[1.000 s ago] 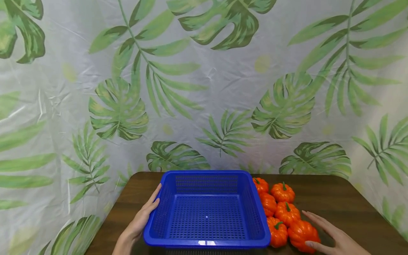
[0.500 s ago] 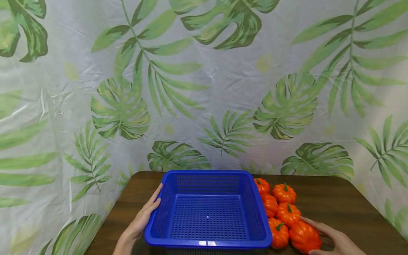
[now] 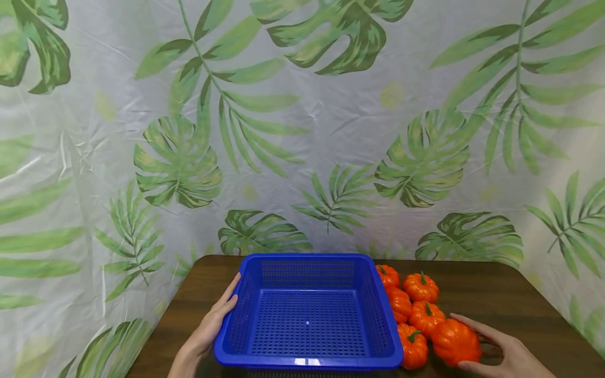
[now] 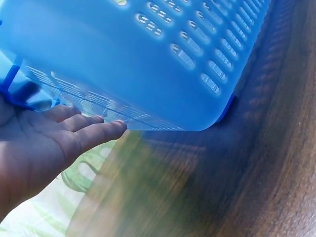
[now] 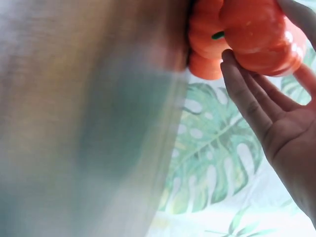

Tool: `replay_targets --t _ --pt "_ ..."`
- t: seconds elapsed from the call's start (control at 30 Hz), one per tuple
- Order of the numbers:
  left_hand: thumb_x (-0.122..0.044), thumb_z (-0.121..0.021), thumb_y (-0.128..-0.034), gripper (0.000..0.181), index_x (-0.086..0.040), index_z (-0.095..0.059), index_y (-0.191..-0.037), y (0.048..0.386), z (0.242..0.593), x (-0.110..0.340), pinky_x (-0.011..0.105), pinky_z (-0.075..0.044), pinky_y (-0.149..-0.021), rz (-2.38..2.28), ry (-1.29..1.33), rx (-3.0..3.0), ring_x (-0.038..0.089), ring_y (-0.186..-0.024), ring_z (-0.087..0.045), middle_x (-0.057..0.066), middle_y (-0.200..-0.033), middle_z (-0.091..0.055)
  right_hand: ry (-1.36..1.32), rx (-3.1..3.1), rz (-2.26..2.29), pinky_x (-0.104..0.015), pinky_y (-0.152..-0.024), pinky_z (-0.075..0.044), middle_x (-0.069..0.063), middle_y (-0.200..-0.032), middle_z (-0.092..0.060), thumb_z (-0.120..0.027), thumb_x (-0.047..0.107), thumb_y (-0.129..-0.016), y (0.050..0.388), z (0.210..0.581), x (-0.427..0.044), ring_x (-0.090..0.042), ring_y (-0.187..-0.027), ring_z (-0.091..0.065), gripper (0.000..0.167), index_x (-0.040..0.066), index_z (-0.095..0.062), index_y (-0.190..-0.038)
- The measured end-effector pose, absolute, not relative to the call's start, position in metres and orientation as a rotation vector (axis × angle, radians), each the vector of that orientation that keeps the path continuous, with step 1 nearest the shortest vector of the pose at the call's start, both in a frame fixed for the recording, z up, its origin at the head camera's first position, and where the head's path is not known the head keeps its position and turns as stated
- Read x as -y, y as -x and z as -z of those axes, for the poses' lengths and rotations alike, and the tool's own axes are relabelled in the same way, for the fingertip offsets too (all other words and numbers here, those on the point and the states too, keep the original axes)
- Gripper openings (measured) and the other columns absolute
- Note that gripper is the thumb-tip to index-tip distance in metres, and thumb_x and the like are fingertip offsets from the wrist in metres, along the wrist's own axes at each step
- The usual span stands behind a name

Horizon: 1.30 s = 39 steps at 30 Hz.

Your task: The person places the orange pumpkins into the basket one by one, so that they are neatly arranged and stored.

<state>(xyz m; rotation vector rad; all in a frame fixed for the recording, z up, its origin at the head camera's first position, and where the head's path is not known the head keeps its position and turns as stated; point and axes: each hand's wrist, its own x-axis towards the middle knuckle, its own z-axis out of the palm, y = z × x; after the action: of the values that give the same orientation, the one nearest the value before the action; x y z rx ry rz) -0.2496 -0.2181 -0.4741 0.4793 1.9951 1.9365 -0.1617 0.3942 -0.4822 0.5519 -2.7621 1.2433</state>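
Observation:
An empty blue basket (image 3: 307, 362) stands on the table in the head view. My left hand (image 3: 208, 328) rests along its left side; in the left wrist view the fingers of my left hand (image 4: 49, 143) lie nearly straight against the mesh wall (image 4: 98, 44). At the right, my right hand (image 3: 506, 349) grips an orange pumpkin (image 3: 456, 342) between thumb and fingers. In the right wrist view, the held pumpkin (image 5: 259, 37) is tilted, its green stem facing the table, and my right hand (image 5: 291, 128) curves round it.
Several other orange pumpkins (image 3: 427, 317) sit close together along the basket's right side. The dark wooden table (image 3: 496, 294) ends at a leaf-patterned curtain (image 3: 331, 131) behind.
My right hand has closed round the nearest right pumpkin, which has tipped and shifted slightly up and right from the others. The left hand and basket have stayed in place.

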Motion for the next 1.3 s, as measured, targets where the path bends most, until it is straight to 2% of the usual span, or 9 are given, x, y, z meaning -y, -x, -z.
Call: replay_targets --t 0.2,0.37,0.47,0.6,0.7,0.93,1.17,1.3 --pt "-0.038 -0.024 -0.1153 0.063 -0.026 0.009 -0.167 0.250 0.474 0.219 0.027 -0.045 -0.106 -1.933 -0.486 -2.006 0.025 -0.148 -0.029 0.014 -0.175 0.007 -0.575 2.624 -1.057 -0.025 -0.066 -0.059 0.043 -0.132 -0.049 -0.087 0.011 -0.083 0.168 0.470 -0.386 0.006 -0.094 -0.068 0.078 0.011 -0.051 -0.152" --pt "-0.038 -0.025 -0.1153 0.063 -0.027 0.009 -0.167 0.251 0.475 0.220 0.028 -0.046 -0.106 -1.935 -0.497 -1.990 0.018 -0.146 -0.033 0.014 -0.175 0.007 -0.647 2.517 -0.971 -0.020 -0.066 -0.057 0.037 -0.135 -0.053 -0.091 0.006 -0.076 0.178 0.456 -0.375 0.006 -0.095 -0.066 0.081 0.009 -0.056 -0.148" --pt "-0.038 -0.025 -0.1153 0.063 -0.027 0.009 -0.167 0.251 0.474 0.219 0.029 -0.045 -0.107 -1.937 -0.497 -1.986 0.020 -0.147 -0.032 0.014 -0.175 0.007 -0.691 2.477 -0.942 -0.014 -0.070 -0.054 0.033 -0.134 -0.057 -0.093 0.006 -0.072 0.184 0.448 -0.368 0.004 -0.093 -0.067 0.082 0.007 -0.057 -0.146" --pt "-0.038 -0.025 -0.1153 0.063 -0.027 0.008 -0.168 0.251 0.473 0.218 0.029 -0.045 -0.107 -1.948 -0.480 -1.990 0.028 -0.150 -0.028 0.014 -0.175 0.006 -0.708 2.441 -0.899 -0.010 -0.075 -0.051 0.029 -0.130 -0.061 -0.095 0.008 -0.069 0.192 0.438 -0.359 0.003 -0.091 -0.067 0.083 0.008 -0.060 -0.144" --pt "-0.038 -0.026 -0.1151 0.063 -0.027 0.007 -0.168 0.251 0.473 0.217 0.029 -0.046 -0.106 -1.952 -0.469 -1.995 0.032 -0.151 -0.026 0.014 -0.175 0.005 -0.728 2.432 -0.904 -0.011 -0.075 -0.051 0.025 -0.129 -0.063 -0.095 0.007 -0.069 0.197 0.432 -0.353 0.002 -0.091 -0.066 0.084 0.009 -0.059 -0.145" --pt "-0.039 -0.025 -0.1151 0.063 -0.026 0.008 -0.168 0.251 0.472 0.217 0.031 -0.047 -0.106 -1.950 -0.469 -1.996 0.029 -0.149 -0.031 0.014 -0.175 0.005 -0.770 2.418 -0.909 -0.012 -0.079 -0.051 0.017 -0.130 -0.065 -0.094 0.008 -0.071 0.208 0.422 -0.338 0.001 -0.096 -0.065 0.085 0.011 -0.057 -0.147" --pt "-0.037 -0.025 -0.1153 0.063 -0.025 0.007 -0.168 0.250 0.474 0.216 0.027 -0.046 -0.106 -1.971 -0.453 -1.993 0.037 -0.154 -0.018 0.014 -0.175 0.006 -0.802 2.437 -0.936 -0.017 -0.079 -0.054 0.013 -0.136 -0.063 -0.092 0.011 -0.075 0.218 0.414 -0.323 0.001 -0.099 -0.065 0.085 0.015 -0.054 -0.151" --pt "-0.036 -0.025 -0.1154 0.062 -0.025 0.007 -0.168 0.249 0.475 0.216 0.027 -0.045 -0.106 -1.974 -0.453 -1.987 0.038 -0.154 -0.016 0.013 -0.175 0.005 -0.788 2.454 -0.940 -0.020 -0.078 -0.055 0.013 -0.136 -0.063 -0.092 0.014 -0.077 0.222 0.414 -0.316 0.001 -0.100 -0.062 0.084 0.018 -0.054 -0.151"
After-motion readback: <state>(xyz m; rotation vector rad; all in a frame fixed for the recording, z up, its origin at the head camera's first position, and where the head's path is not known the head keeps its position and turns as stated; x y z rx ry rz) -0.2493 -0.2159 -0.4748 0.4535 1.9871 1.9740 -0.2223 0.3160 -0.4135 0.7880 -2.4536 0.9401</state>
